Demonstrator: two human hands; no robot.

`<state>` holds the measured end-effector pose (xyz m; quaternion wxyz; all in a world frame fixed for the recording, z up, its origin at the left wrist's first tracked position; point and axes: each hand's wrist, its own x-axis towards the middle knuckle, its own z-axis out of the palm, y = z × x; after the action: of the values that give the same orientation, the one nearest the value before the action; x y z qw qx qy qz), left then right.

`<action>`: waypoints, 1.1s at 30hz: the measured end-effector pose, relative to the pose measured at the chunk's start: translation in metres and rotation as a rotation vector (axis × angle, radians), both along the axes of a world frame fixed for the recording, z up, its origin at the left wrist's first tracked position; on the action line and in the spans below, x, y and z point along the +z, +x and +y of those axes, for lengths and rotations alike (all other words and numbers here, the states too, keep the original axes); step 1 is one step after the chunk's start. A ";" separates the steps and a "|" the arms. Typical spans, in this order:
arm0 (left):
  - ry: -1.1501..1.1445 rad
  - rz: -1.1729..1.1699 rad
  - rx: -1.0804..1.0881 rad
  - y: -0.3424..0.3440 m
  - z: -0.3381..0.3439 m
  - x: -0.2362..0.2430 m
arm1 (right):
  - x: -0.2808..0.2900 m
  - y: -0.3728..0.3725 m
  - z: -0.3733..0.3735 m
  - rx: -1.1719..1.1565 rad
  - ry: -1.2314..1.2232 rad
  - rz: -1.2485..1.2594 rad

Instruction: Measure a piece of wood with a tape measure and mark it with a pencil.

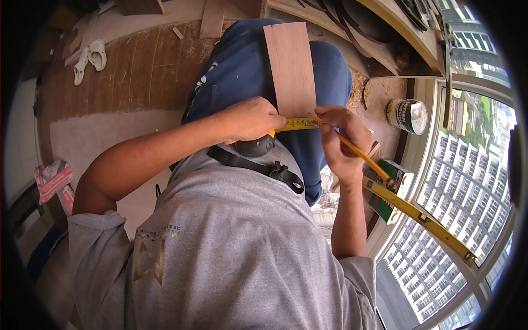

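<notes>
A flat reddish-brown strip of plywood [291,69] lies lengthwise across my lap, over blue trousers. Across its near end runs the yellow blade of a tape measure [300,124], and the dark case sits against my belly, partly under my hand. My left hand [254,120] is closed on the tape measure at the board's left corner. In my right hand [347,142], closed fingers grip a yellow pencil [357,151]. Its tip meets the board's near right corner beside the tape blade. Whether the right fingertips also touch the tape, I cannot tell.
A yellow spirit level [421,217] leans by the window at right, near a green box [385,190]. A round can [407,116] stands on the sawdust-strewn floor. Wooden shelving [410,33] rises at the far right. White clogs [91,59] lie far left.
</notes>
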<state>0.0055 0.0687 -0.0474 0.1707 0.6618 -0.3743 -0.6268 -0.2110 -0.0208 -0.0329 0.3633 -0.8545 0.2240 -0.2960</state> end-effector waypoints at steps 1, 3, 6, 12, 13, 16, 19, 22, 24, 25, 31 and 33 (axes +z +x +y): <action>-0.001 0.000 0.001 -0.001 0.001 -0.002 | -0.001 -0.004 -0.002 -0.043 0.227 -0.153; -0.069 -0.002 0.002 -0.002 0.001 -0.003 | 0.001 -0.007 -0.001 -0.179 0.430 -0.236; -0.079 -0.042 -0.020 0.002 -0.001 0.011 | 0.001 -0.003 0.001 -0.273 0.521 -0.332; -0.174 -0.188 -0.088 0.011 -0.008 0.023 | -0.014 -0.004 0.017 -0.388 0.634 -0.364; -0.177 -0.189 -0.087 0.015 -0.010 0.022 | -0.017 -0.004 0.020 -0.402 0.624 -0.396; -0.156 -0.174 0.001 0.027 -0.020 0.030 | -0.017 -0.004 0.025 -0.378 0.578 -0.343; -0.088 -0.102 0.066 0.037 -0.034 0.032 | -0.016 0.002 0.027 -0.370 0.575 -0.336; -0.097 -0.160 0.067 0.050 -0.052 0.035 | -0.016 0.005 0.027 -0.361 0.555 -0.319; -0.161 -0.184 0.105 0.065 -0.064 0.034 | -0.017 0.010 0.028 -0.344 0.531 -0.318; -0.149 -0.200 0.089 0.073 -0.071 0.033 | -0.017 0.012 0.029 -0.347 0.520 -0.299; -0.168 -0.283 0.050 0.087 -0.096 0.037 | -0.021 0.013 0.027 -0.369 0.529 -0.270; -0.174 -0.298 0.021 0.091 -0.101 0.036 | -0.018 0.015 0.025 -0.369 0.566 -0.268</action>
<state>0.0960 -0.0320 -0.0117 0.1766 0.7339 -0.4412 -0.4852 -0.1963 0.0045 -0.0509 0.5520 -0.6190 0.3977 -0.3923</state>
